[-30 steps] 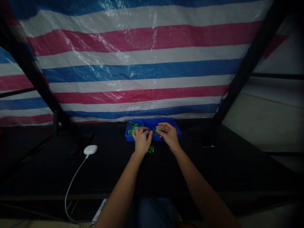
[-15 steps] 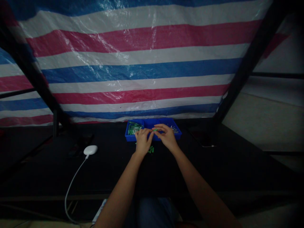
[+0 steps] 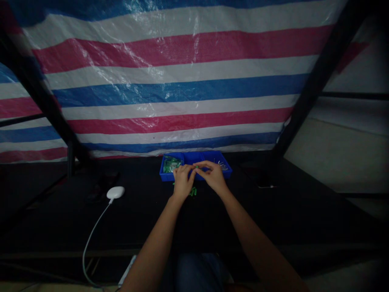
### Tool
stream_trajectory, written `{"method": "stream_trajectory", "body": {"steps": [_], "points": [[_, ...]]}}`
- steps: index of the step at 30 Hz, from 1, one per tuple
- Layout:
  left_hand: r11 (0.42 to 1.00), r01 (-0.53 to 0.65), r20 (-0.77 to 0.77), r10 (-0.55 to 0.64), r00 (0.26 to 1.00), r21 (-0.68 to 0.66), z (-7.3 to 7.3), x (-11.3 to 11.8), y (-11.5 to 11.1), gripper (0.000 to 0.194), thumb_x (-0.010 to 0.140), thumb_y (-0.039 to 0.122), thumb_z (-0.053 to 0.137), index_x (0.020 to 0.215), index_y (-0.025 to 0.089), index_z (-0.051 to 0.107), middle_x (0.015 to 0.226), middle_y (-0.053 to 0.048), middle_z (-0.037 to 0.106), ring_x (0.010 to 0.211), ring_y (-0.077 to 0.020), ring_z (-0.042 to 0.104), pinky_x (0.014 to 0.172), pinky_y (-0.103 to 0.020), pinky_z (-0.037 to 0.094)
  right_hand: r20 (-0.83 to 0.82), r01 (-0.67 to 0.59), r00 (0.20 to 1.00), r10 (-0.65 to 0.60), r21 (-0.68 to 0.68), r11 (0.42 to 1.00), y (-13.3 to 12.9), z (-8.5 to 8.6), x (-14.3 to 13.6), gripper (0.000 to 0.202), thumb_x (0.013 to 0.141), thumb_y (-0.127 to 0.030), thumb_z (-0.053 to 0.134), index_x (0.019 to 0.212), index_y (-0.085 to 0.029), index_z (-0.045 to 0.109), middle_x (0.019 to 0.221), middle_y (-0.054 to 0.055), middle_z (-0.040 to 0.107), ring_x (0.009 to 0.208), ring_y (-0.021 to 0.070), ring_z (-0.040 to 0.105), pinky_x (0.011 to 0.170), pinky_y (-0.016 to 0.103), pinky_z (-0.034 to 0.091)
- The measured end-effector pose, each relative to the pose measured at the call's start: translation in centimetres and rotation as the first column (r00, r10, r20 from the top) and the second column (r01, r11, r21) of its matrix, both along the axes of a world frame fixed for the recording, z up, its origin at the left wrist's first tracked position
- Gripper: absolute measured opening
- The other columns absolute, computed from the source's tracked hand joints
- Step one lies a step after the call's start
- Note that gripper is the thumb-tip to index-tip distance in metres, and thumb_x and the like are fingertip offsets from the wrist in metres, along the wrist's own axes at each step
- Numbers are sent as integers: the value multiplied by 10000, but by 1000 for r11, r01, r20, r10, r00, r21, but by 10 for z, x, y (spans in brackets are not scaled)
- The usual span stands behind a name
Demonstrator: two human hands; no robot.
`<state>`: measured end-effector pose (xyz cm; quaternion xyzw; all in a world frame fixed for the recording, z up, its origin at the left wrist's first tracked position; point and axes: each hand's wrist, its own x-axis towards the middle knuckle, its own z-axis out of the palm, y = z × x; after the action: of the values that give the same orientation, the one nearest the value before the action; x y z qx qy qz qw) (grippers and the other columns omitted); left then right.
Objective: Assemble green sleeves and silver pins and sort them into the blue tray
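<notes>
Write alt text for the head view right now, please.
Two bare hands meet at the near edge of a blue tray on a dark table: left hand and right hand pinch a small green piece between them. More green pieces fill the tray's left compartment; a striped tarp hangs behind.

A small green piece (image 3: 197, 166) is pinched between both hands' fingertips, just above the blue tray's (image 3: 166, 177) near rim. More green pieces (image 3: 192, 191) lie on the counter below.

Glossy woven plastic tarpaulin (image 3: 182, 81), smooth blue plastic tray (image 3: 165, 176), matt black tabletop (image 3: 212, 219), glossy white plastic puck (image 3: 116, 192)
</notes>
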<state>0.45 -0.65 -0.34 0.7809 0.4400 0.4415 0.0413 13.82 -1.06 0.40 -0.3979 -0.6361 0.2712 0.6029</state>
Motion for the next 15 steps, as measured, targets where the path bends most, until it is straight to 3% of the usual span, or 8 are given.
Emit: {"method": "stream_trajectory", "body": {"steps": [7, 15], "points": [[1000, 13, 26, -13, 1000, -6, 0, 0, 0, 185, 865, 280, 455, 956, 227, 607, 922, -44, 650, 907, -215, 543, 806, -362, 316, -1, 32, 999, -32, 39, 999, 2, -1, 0, 190, 700, -336, 639, 786, -170, 673, 962, 102, 667, 872, 227, 626, 477, 226, 440], [1000, 6, 90, -6, 996, 0, 5, -1, -2, 162, 866, 286, 466, 938, 218, 593, 875, -31, 639, 860, -194, 560, 791, -341, 329, 29, 89, 996, -89, 13, 996, 4, -3, 1, 219, 688, -355, 645, 793, -166, 677, 802, 66, 671, 697, 173, 603, 478, 225, 412]]}}
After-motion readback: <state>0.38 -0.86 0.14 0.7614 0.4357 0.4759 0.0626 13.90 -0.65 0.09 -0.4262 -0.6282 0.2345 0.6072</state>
